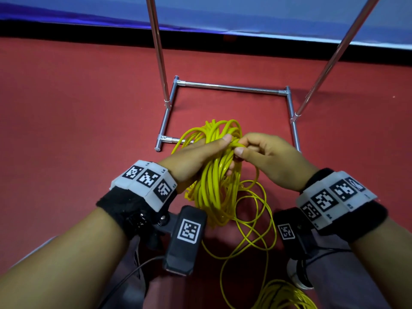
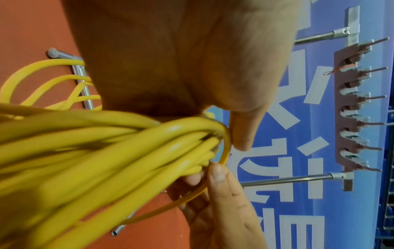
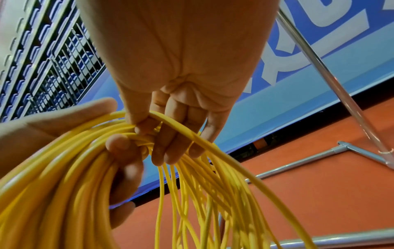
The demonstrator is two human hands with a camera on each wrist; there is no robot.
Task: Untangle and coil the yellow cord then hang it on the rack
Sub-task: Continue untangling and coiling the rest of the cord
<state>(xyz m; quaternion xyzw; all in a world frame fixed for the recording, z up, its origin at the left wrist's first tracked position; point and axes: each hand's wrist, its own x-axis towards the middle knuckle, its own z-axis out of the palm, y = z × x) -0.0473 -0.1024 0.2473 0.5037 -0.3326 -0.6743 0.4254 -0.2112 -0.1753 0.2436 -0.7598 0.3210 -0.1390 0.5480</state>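
Note:
The yellow cord (image 1: 214,186) is partly gathered into a bundle of loops that hangs from my left hand (image 1: 214,148), whose thumb and fingers curl round its top. My right hand (image 1: 242,144) pinches a single strand at the top of that bundle, right beside the left thumb. In the right wrist view the right fingers (image 3: 166,143) hook over the strands (image 3: 64,185). In the left wrist view the cord (image 2: 106,151) passes under the left thumb (image 2: 245,131). Loose cord (image 1: 256,230) trails on the floor to a pile (image 1: 285,295) at the bottom right. The metal rack (image 1: 229,86) stands just beyond the hands.
The rack's two chrome uprights (image 1: 158,52) (image 1: 330,63) rise from a rectangular floor frame on red carpet (image 1: 66,108). A brown hook board (image 2: 349,109) sits at the rack's top. A blue banner (image 1: 267,14) lines the back. A wire grid (image 3: 53,59) stands to one side.

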